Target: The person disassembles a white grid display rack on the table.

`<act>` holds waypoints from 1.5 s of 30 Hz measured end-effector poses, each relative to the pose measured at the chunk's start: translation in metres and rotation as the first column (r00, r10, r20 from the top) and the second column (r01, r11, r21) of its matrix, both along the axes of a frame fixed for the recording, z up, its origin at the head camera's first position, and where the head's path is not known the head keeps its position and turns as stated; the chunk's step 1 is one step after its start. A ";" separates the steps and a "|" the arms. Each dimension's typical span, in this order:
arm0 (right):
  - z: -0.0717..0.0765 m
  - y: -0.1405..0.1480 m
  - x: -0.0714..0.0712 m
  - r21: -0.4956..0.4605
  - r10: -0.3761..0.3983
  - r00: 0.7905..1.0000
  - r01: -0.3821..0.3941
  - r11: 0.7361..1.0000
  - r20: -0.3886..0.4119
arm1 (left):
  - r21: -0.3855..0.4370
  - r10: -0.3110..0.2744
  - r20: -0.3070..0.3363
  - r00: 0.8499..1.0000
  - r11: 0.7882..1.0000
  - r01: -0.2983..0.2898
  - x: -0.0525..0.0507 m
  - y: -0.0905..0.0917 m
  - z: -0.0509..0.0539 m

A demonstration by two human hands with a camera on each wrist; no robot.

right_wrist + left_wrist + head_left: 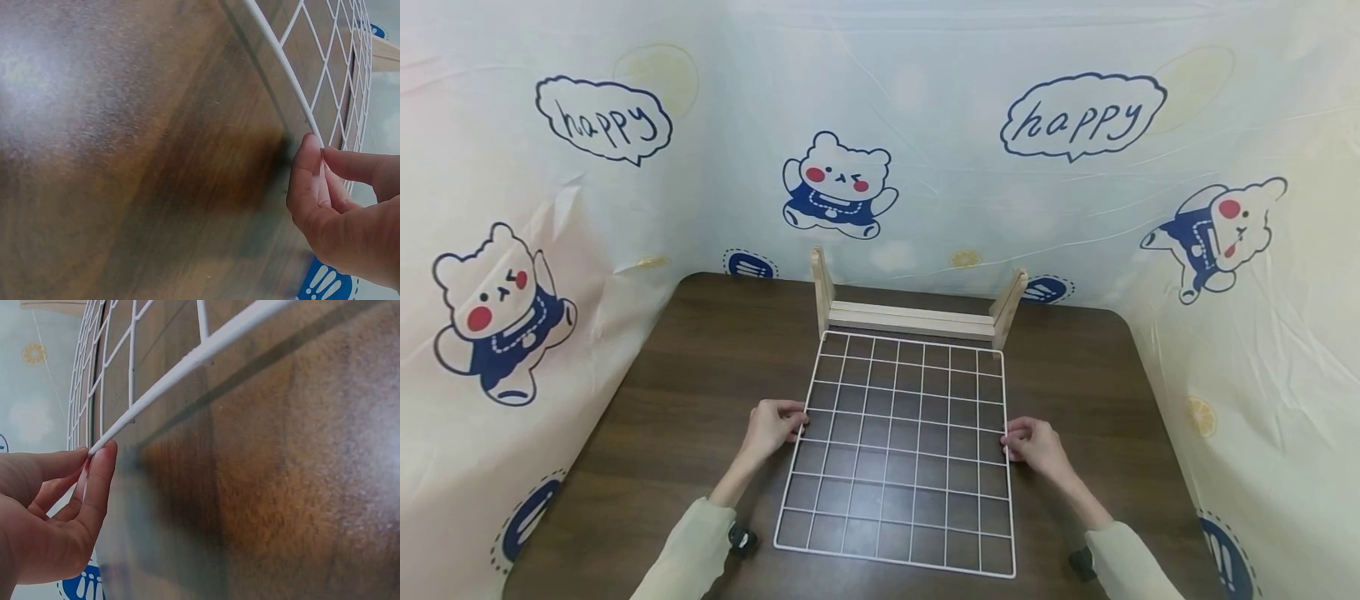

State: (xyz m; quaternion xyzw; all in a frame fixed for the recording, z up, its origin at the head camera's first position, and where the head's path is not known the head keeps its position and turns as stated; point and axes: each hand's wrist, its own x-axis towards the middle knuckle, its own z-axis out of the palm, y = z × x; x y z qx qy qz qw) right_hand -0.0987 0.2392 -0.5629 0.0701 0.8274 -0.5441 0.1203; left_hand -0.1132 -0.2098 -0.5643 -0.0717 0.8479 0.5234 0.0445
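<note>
A white wire grid panel (880,454) lies between both hands, its far edge close to a wooden stand (910,318) with two upright ends joined by slats. My left hand (773,425) pinches the panel's left rim between thumb and fingers. On the opposite side my right hand (1036,443) pinches the right rim. In the left wrist view, the rim of the grid (169,378) is raised off the tabletop and casts a shadow. The right wrist view likewise has the grid's rim (284,62) above its shadow. Whether the far edge touches the stand cannot be told.
A dark brown wooden table (685,400) carries the panel and stand. Pale printed cloth (940,167) with bears and lettering surrounds the table at the back and both sides. A small black device (742,540) sits at the left wrist.
</note>
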 end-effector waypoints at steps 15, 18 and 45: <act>-0.003 -0.001 0.006 0.053 -0.004 1.000 0.004 0.999 -0.009 | -0.040 0.011 0.007 1.000 0.999 -0.011 0.009 0.002 -0.010; -0.002 -0.002 0.006 0.087 -0.008 1.000 0.010 0.996 -0.017 | -0.061 0.002 -0.005 1.000 0.998 -0.002 0.010 0.003 -0.009; 0.003 -0.013 0.010 0.315 0.024 0.991 0.018 0.949 -0.129 | -0.333 -0.090 -0.151 0.984 0.942 0.035 0.013 0.011 -0.006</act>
